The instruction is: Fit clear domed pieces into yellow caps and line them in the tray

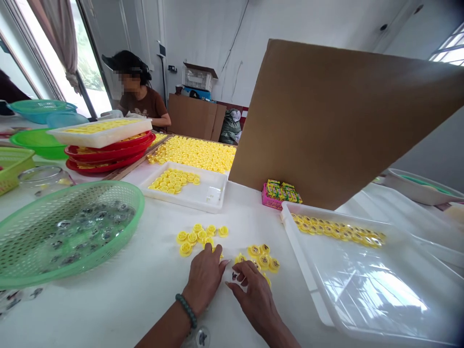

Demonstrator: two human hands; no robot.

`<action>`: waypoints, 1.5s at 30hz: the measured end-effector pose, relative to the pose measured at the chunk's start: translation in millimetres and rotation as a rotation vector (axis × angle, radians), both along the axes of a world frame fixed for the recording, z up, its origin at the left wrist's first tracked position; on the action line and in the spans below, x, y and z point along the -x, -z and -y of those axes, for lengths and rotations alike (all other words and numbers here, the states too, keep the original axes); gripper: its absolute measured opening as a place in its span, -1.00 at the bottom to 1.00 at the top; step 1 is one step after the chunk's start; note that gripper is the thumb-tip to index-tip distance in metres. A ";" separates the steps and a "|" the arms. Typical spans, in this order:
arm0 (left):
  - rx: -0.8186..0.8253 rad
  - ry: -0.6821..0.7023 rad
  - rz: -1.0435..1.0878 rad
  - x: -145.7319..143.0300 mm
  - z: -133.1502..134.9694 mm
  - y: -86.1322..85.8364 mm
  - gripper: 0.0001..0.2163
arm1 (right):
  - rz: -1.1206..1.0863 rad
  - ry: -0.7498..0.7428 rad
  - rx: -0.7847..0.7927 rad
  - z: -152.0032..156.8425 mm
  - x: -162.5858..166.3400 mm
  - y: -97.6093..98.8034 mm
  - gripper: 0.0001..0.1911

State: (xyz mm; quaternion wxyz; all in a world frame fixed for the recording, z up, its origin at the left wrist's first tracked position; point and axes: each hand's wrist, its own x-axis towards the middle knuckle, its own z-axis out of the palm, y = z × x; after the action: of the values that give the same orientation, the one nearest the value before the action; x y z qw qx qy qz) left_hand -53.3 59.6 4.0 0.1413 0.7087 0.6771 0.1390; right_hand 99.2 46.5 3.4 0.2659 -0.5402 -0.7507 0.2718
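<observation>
My left hand (205, 273), with a beaded bracelet (186, 311) at the wrist, curls its fingers down over a yellow plastic cap at the near edge of a loose group of yellow caps (192, 237). The fingers partly hide that cap. Close to its right, my right hand (253, 292) holds a small clear disc (234, 276) with a dark print between thumb and fingers. Just beyond the right hand lie several yellow caps (264, 261) with dark printed centres. Near my left wrist, a clear printed disc (202, 337) rests on the white table (152, 295).
A green basket (136, 212) of clear printed discs stands left. At right, a white tray (308, 270) holds rows of printed caps. Behind are another white tray (213, 205), a pink basket (270, 200) of small packets and a large cardboard sheet (326, 121). A person (145, 101) sits far left.
</observation>
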 end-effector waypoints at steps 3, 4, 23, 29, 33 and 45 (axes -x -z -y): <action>0.005 0.028 -0.028 -0.6 1.1 0.4 -0.86 | -0.011 -0.006 0.013 3.3 -4.9 -2.5 -0.80; 0.005 0.047 -0.014 0.6 2.5 0.7 -0.88 | -0.011 -0.007 0.018 4.5 -6.9 -3.9 -0.81; 0.077 0.089 0.404 16.5 21.9 -1.1 -0.68 | -0.024 -0.114 0.015 3.3 -10.6 -5.3 -0.69; 0.078 0.062 0.310 6.5 19.9 10.8 -0.80 | 0.045 -0.139 -0.072 5.0 -13.4 -2.4 -0.68; 0.049 0.164 0.442 14.5 19.1 16.3 -0.55 | 0.065 -0.166 -0.078 4.4 -17.1 -4.2 -0.69; 0.155 0.127 0.935 25.7 5.5 36.5 -0.56 | 0.235 -0.446 -0.066 -25.3 5.3 -22.9 -0.67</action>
State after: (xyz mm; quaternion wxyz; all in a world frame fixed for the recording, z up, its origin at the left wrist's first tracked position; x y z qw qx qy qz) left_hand -78.9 54.0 -32.5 0.4915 0.5977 0.5045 0.3830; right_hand 93.9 71.8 26.3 0.1278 -0.3801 -0.8855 0.2346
